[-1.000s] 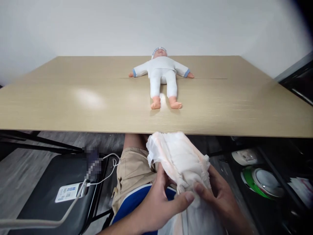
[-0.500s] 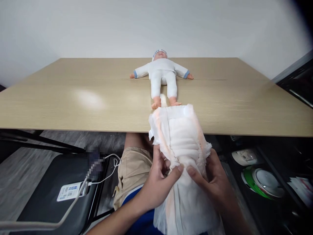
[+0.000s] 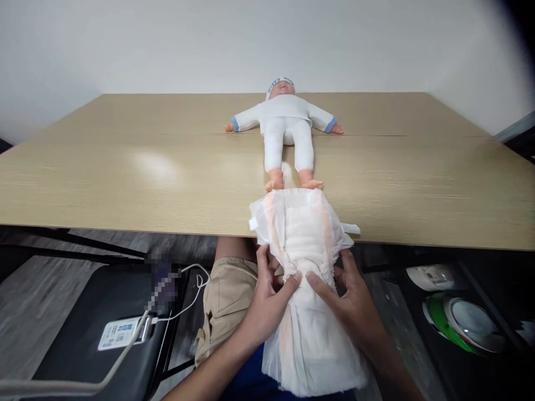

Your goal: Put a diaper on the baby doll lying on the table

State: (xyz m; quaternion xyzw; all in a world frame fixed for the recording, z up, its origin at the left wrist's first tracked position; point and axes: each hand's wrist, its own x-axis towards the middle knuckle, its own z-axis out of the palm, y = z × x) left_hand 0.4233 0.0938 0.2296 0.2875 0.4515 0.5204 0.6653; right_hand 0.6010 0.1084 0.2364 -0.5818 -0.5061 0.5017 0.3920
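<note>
An unfolded white diaper (image 3: pixel 307 236) with peach side bands is held between both hands over my lap. Its far end reaches over the table edge, close to the doll's feet, and a fastening tab sticks out on each side. My left hand (image 3: pixel 271 295) pinches the narrow middle from the left, thumb on top. From the right, my right hand (image 3: pixel 345 298) grips the same middle, its thumb pressing on the pad and fingers curled underneath. Beyond lies a baby doll (image 3: pixel 286 133) on its back, arms spread, in a white outfit with blue cuffs and a printed headband.
The wooden table (image 3: pixel 125 189) spans the view, with a wall behind it. At lower left, a black chair (image 3: pixel 71 334) carries a white power bank (image 3: pixel 119 333) with a cable (image 3: pixel 104 379). Dark shelving at lower right holds a green-rimmed round container (image 3: pixel 463 323).
The diaper's far end has spread flatter and lowered, and its right tab now sticks out. Both hands keep their grip on the middle. The view has shifted slightly.
</note>
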